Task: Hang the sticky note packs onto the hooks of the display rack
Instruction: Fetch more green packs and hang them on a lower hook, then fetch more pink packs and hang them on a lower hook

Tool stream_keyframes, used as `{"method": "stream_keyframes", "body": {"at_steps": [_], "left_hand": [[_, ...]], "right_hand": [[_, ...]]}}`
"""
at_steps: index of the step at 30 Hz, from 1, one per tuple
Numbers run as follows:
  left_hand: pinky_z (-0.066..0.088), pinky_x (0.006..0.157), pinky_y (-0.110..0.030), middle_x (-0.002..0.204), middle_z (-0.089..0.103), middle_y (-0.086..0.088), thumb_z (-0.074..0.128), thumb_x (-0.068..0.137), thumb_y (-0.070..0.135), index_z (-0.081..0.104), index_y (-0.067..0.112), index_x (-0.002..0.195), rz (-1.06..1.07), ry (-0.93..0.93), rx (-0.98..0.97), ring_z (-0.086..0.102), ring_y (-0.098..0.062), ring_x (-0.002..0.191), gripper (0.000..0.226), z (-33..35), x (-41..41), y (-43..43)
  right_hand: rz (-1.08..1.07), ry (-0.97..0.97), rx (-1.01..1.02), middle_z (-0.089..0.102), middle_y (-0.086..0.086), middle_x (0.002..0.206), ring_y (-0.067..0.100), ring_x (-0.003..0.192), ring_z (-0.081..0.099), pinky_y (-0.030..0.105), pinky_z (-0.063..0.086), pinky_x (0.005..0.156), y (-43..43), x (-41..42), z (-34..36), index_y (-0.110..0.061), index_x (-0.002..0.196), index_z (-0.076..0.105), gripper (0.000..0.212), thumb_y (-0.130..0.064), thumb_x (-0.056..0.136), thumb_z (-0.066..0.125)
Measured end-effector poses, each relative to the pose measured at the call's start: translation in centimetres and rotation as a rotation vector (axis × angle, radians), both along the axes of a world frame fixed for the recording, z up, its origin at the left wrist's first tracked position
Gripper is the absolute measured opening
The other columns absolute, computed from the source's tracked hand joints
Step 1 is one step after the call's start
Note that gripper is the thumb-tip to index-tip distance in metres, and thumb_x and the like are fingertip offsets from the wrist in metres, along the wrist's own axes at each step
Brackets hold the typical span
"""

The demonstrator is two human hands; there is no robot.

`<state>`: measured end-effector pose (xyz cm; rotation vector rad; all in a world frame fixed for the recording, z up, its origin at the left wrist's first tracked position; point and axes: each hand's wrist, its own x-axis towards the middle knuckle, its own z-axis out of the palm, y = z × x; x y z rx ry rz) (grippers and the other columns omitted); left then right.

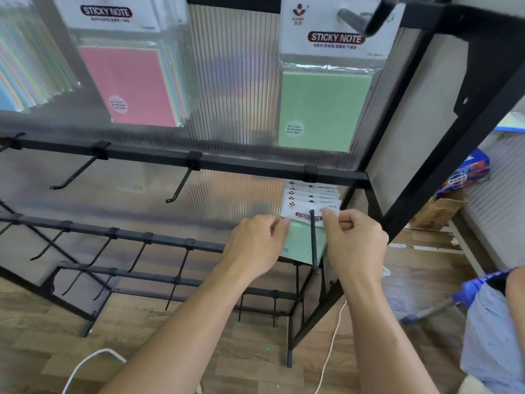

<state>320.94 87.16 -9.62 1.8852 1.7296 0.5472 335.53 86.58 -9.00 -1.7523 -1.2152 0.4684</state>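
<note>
Display rack (199, 162): top row above the middle bar carries hung packs, pink (127, 83) and green (324, 109). Below the bar's right end, several packs already sit on one hook (313, 240). Left of it, empty hooks (179, 186) remain; roughly midway, I judge. Left hand (255, 245) and right hand (355, 240) each pinch the header of a green sticky note pack (302, 243), threaded on that hook.
</note>
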Motion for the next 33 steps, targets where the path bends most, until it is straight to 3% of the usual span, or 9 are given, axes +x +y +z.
{"method": "stream_keyframes", "body": {"at_steps": [2, 4, 7, 9, 13, 20, 27, 33], "left_hand": [[0.038, 0.05, -0.007, 0.117, 0.068, 0.001, 0.036, 0.101, 0.049, 0.061, 0.021, 0.115, 0.012, 0.13, 0.052, 0.064, -0.009, 0.098, 0.04, 0.6, -0.4, -0.4], [0.041, 0.063, -0.013, 0.117, 0.065, 0.001, 0.04, 0.101, 0.046, 0.058, 0.02, 0.122, 0.019, 0.257, 0.183, 0.062, -0.012, 0.1, 0.038, 1.6, -1.2, -0.8], [0.05, 0.082, -0.034, 0.121, 0.061, -0.004, 0.049, 0.099, 0.036, 0.057, 0.017, 0.127, 0.031, 0.364, 0.367, 0.057, -0.021, 0.113, 0.035, 2.9, -3.1, -1.8], [0.048, 0.093, -0.046, 0.133, 0.058, -0.012, 0.052, 0.097, 0.033, 0.056, 0.016, 0.133, 0.066, 0.411, 0.392, 0.049, -0.032, 0.129, 0.04, 3.6, -4.5, -2.6], [0.035, 0.107, -0.054, 0.145, 0.049, -0.016, 0.039, 0.096, 0.039, 0.05, 0.019, 0.141, 0.185, 0.51, 0.328, 0.037, -0.037, 0.14, 0.051, 4.3, -8.8, -5.0], [0.012, 0.118, -0.054, 0.159, 0.028, -0.007, 0.036, 0.101, 0.04, 0.028, 0.029, 0.152, 0.477, 0.543, 0.089, 0.014, -0.03, 0.149, 0.053, 3.8, -19.3, -10.0], [0.006, 0.118, -0.054, 0.163, 0.015, -0.003, 0.031, 0.102, 0.042, 0.016, 0.034, 0.154, 0.72, 0.498, -0.052, 0.004, -0.028, 0.151, 0.054, 1.7, -32.0, -16.3], [0.009, 0.119, -0.053, 0.162, 0.018, -0.005, 0.031, 0.102, 0.04, 0.019, 0.033, 0.154, 0.878, 0.457, -0.075, 0.005, -0.029, 0.15, 0.054, 1.2, -45.8, -23.0]], "right_hand": [[-0.006, -0.086, 0.009, 0.066, -0.004, 0.085, 0.008, 0.078, 0.06, 0.021, 0.048, 0.07, -0.3, 0.3, 1.2, -0.011, 0.102, 0.068, 0.023, -0.03, 0.09, 0.063], [0.07, -0.252, 0.017, 0.064, 0.002, 0.113, 0.015, 0.102, 0.057, 0.024, 0.041, 0.084, -0.6, 0.1, 2.6, -0.014, 0.121, 0.061, 0.031, -0.026, 0.092, 0.059], [0.307, -0.566, -0.143, 0.035, 0.006, 0.15, 0.027, 0.137, 0.029, 0.038, 0.03, 0.108, -1.2, -1.3, 5.1, -0.02, 0.145, 0.036, 0.051, -0.032, 0.097, 0.047], [0.426, -0.737, -0.303, 0.011, 0.005, 0.16, 0.033, 0.146, 0.003, 0.047, 0.016, 0.115, -1.4, -2.9, 6.3, -0.025, 0.152, 0.016, 0.058, -0.039, 0.1, 0.037], [0.576, -0.907, -0.408, -0.008, 0.006, 0.16, 0.042, 0.143, -0.015, 0.057, 0.006, 0.115, -1.7, -7.1, 7.1, -0.025, 0.152, 0.0, 0.059, -0.042, 0.101, 0.026], [0.828, -0.898, -0.35, -0.014, 0.004, 0.16, 0.04, 0.142, -0.023, 0.057, -0.003, 0.116, -3.1, -17.4, 6.7, -0.031, 0.151, -0.002, 0.061, -0.043, 0.101, 0.03], [1.13, -1.001, -0.278, -0.015, 0.001, 0.16, 0.039, 0.141, -0.025, 0.053, -0.004, 0.116, -6.3, -33.3, 6.0, -0.033, 0.151, -0.005, 0.063, -0.042, 0.101, 0.032], [1.274, -1.033, -0.279, -0.014, 0.003, 0.16, 0.041, 0.141, -0.025, 0.056, -0.006, 0.115, -10.1, -49.4, 3.8, -0.033, 0.152, -0.004, 0.062, -0.037, 0.101, 0.032]]}}
